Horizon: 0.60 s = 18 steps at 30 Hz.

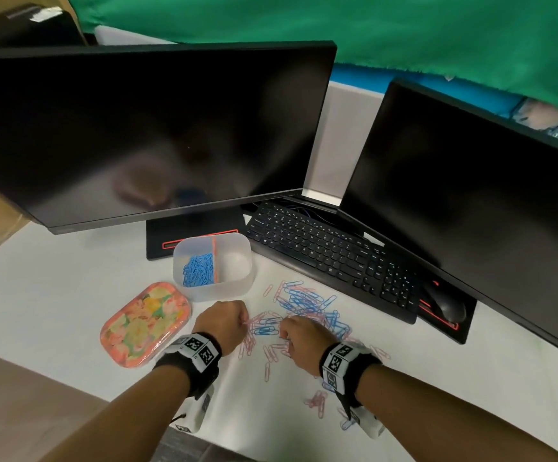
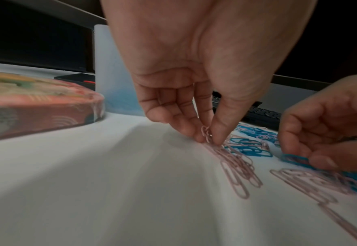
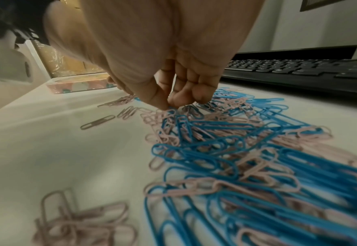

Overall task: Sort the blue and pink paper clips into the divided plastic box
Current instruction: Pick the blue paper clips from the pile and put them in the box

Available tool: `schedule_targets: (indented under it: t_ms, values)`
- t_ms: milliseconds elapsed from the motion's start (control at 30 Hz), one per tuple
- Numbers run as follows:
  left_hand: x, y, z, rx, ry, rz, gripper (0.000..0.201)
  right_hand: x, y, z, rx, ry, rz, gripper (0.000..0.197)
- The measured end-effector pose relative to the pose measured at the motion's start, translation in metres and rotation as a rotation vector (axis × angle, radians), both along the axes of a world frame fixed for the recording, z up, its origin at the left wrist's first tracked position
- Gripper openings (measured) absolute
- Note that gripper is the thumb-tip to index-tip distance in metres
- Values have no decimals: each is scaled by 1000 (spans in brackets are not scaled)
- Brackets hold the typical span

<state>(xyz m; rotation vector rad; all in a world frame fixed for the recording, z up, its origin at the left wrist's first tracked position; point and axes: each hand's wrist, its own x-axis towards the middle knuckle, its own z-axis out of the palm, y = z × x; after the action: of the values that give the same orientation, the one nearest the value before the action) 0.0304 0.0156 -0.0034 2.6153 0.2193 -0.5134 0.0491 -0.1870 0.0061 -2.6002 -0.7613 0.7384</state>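
The divided plastic box (image 1: 237,285) stands in front of the monitor base. Blue paper clips (image 1: 198,271) fill its left compartment, and the right compartment (image 1: 236,261) looks bare. A mixed pile of blue and pink clips (image 1: 306,303) lies on the white table to the box's right front. My left hand (image 1: 245,323) pinches a few pink clips (image 2: 206,133) between thumb and fingers at the pile's left edge. My right hand (image 1: 284,335) has thumb and fingertips (image 3: 163,104) pinched on a clip on top of the pile (image 3: 226,141). That clip's colour is unclear.
A floral lid (image 1: 146,323) lies left of my left hand. A black keyboard (image 1: 331,258) and a mouse (image 1: 447,305) sit behind the pile, under two dark monitors (image 1: 144,135). Loose pink clips (image 1: 317,400) are scattered near my right wrist.
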Motion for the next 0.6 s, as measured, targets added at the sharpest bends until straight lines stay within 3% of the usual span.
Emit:
schedule_targets:
  t_ms: [133, 300, 467, 600]
  values:
    - [-1, -7, 2, 24, -84, -45, 19, 0, -1, 3, 5, -22, -34, 28]
    - [-5, -27, 1, 116, -155, -315, 25, 3, -4, 10, 92, -19, -158, 29]
    - [-3, -30, -1, 120, -160, -332, 20, 13, -6, 6, 214, 144, -398, 25]
    - [-3, -28, -2, 28, -161, -277, 11, 20, -7, 4, 411, 441, -699, 31]
